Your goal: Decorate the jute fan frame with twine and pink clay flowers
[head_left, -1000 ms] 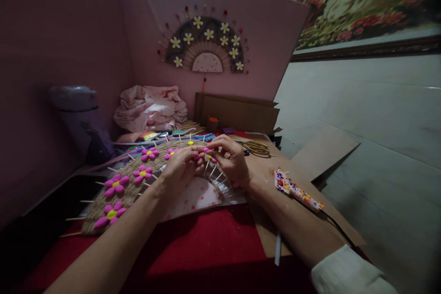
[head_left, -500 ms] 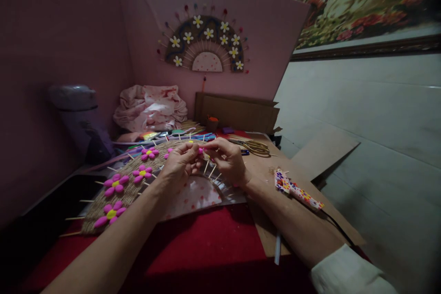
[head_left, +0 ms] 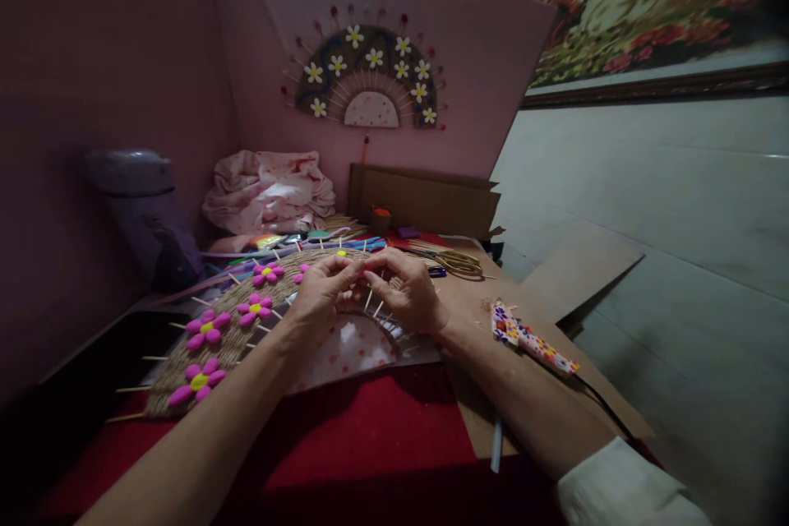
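Note:
A half-round woven jute fan (head_left: 229,341) with wooden skewer spokes and pink clay flowers (head_left: 207,329) lies on the red cloth (head_left: 382,427). Its centre is a pale dotted half disc (head_left: 354,349). My left hand (head_left: 320,293) and my right hand (head_left: 403,289) meet over the fan's upper rim. Both have fingers pinched together on something small between the fingertips; I cannot make out what it is. The fingertips hide the spot on the fan beneath them.
A finished fan with white flowers (head_left: 366,74) hangs on the pink wall. A patterned glue gun (head_left: 533,341) lies on brown cardboard (head_left: 555,279) to the right. Gold scissors (head_left: 456,263), a cardboard box (head_left: 425,201), crumpled cloth (head_left: 268,189) and a grey jug (head_left: 139,205) stand behind.
Both hands have lifted slightly off the fan's rim and drawn their fingertips closer together. The pink piece seen at the fingertips a second ago is now hidden.

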Demonstrator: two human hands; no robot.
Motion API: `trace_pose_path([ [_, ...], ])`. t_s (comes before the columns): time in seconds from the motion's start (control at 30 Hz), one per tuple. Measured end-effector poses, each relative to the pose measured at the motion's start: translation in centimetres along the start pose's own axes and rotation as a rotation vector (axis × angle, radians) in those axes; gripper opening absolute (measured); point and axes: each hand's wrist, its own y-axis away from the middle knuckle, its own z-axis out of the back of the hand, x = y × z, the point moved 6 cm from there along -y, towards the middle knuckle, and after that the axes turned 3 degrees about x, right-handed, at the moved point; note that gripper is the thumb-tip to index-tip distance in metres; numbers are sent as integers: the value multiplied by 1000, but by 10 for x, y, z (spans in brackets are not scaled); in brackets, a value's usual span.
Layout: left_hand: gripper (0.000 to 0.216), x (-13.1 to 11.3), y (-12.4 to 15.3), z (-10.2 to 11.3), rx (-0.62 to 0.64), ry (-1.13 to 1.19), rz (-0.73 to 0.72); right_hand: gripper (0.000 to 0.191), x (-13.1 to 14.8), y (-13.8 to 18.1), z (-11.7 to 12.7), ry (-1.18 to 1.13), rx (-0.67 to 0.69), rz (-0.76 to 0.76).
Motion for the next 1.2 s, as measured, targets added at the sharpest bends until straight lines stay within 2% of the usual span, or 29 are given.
trace_pose_path([
  [0.27, 34, 0, 2, -4, 30, -35, -4, 8, -5, 1, -3, 0, -40, -52],
  [0.33, 33, 0, 3, -5, 23, -8, 7, 7, -12, 2, -4, -114, -76, -138],
  [0.47, 23, -1, 5, -6, 26, 84, 39, 9, -30, 4, -6, -512, -169, -372],
  [0.57, 21, -3, 5, -5, 57, 108, 20, 13, -34, 2, -4, -655, -209, -426],
  [0.73, 18, -2, 3, -5, 85, 130, 3, 18, -32, 0, -3, -655, -172, -409],
  [0.83, 21, 3, 3, -10, 142, 115, 62, 15, -26, 0, -3, -518, -154, -300],
  [0.9, 24, 5, 4, -11, 134, 120, 84, 10, -21, 0, -2, -407, -165, -208],
  [1.0, 29, 3, 5, -13, 136, 108, 77, 5, -16, 1, 0, -321, -178, -155],
  [1.2, 29, 0, 6, -11, 89, 125, 67, 13, -12, -1, 1, -379, -129, -126],
])
